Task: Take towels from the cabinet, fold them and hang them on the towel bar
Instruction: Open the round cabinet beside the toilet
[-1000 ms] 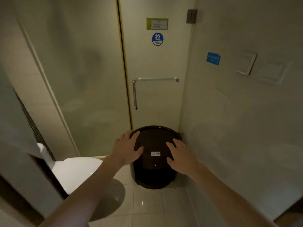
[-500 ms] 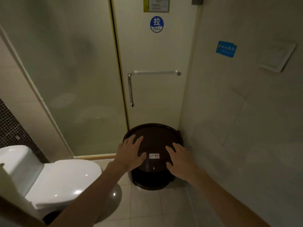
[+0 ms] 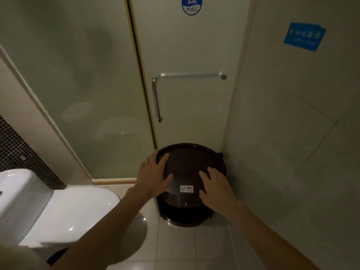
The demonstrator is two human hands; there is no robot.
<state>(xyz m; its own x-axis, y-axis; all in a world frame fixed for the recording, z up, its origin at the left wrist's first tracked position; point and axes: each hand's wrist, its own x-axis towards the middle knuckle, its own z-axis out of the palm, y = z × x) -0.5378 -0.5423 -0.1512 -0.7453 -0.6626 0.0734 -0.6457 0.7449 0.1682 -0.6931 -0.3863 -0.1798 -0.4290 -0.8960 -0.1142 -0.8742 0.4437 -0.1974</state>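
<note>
Both open hands, left hand (image 3: 153, 177) and right hand (image 3: 216, 189), have advanced over the round cabinet (image 3: 187, 160) top, gripping nothing; towel retrieval not yet started

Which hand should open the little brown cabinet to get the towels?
Probably the right hand: it lies nearer the small knob on the round brown cabinet. The left hand rests farther back on the top.

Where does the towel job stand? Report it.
Done: nothing; the bar on the door is bare and no towel is in view. In hand: left hand and right hand lie flat and open on the round dark cabinet. Left: fetch, fold, hang.
</note>
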